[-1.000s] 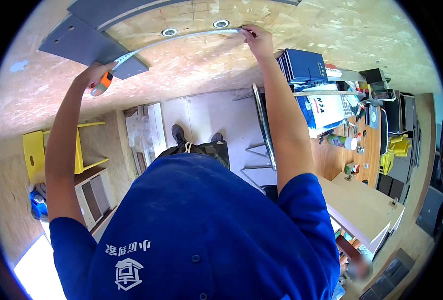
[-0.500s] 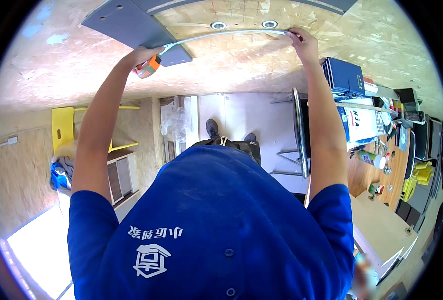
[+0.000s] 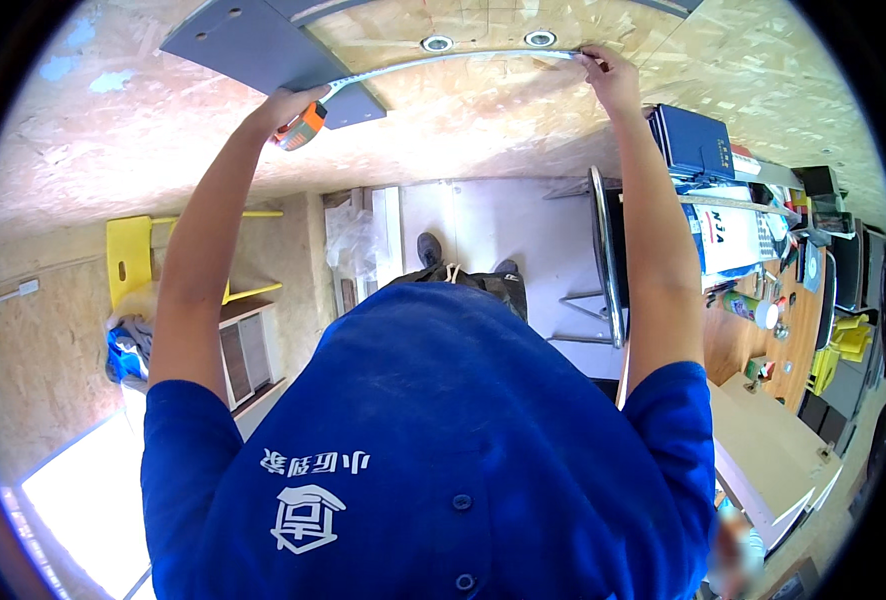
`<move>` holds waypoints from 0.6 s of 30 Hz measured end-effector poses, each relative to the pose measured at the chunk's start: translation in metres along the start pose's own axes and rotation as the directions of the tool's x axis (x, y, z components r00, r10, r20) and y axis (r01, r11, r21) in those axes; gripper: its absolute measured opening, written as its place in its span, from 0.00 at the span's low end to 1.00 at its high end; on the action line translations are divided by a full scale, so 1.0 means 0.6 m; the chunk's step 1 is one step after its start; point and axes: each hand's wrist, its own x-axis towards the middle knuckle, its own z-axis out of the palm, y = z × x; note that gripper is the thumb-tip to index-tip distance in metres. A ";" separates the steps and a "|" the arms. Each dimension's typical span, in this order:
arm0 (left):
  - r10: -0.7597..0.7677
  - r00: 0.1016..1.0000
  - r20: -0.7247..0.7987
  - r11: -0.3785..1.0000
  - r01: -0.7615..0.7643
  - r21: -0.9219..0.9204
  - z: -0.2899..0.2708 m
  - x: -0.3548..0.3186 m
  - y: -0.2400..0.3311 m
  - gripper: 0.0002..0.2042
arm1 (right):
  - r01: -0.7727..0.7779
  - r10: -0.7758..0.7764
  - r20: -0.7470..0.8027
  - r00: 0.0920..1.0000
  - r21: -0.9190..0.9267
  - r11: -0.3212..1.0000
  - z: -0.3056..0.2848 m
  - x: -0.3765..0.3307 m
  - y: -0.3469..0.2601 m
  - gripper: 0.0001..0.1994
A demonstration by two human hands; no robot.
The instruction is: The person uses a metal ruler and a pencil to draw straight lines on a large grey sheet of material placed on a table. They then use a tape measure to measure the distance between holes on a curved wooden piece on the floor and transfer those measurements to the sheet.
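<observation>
My left hand [image 3: 285, 108] is closed round an orange and grey tape measure [image 3: 303, 127], in front of a dark grey panel [image 3: 273, 55] fixed on the wood-chip board wall. From the case the white blade [image 3: 443, 57] runs out to the right in a shallow upward arc. At its far end my right hand [image 3: 609, 78] pinches the blade between thumb and fingers, close to the wall. Two round metal-rimmed fittings, the left one [image 3: 437, 44] and the right one [image 3: 540, 39], sit in the board just above the blade.
At right, a wooden desk [image 3: 753, 345] carries dark blue folders [image 3: 691, 143], a spray can [image 3: 749, 309] and small clutter. A chrome-framed chair [image 3: 606, 260] stands beside it. On the left are a yellow chair [image 3: 129, 262] and a low cabinet [image 3: 247, 357]. Clear plastic wrapping [image 3: 353, 240] lies near my feet.
The view has shifted slightly. Both hands keep hold of the tape measure, and the stretched blade sits a little higher in the picture.
</observation>
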 end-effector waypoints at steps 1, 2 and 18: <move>-0.032 0.999 0.004 0.999 0.032 0.010 0.002 -0.004 0.002 0.29 | 0.005 -0.005 -0.007 1.000 0.017 1.000 -0.001 -0.001 0.002 0.11; -0.043 0.999 -0.007 0.999 0.043 0.033 -0.005 -0.002 -0.008 0.30 | 0.015 -0.014 -0.011 1.000 0.049 0.999 0.006 0.000 0.001 0.12; -0.210 0.964 0.160 0.974 0.193 0.119 -0.032 0.002 0.000 0.29 | -0.008 0.005 0.047 0.999 0.057 0.998 0.004 0.013 0.022 0.13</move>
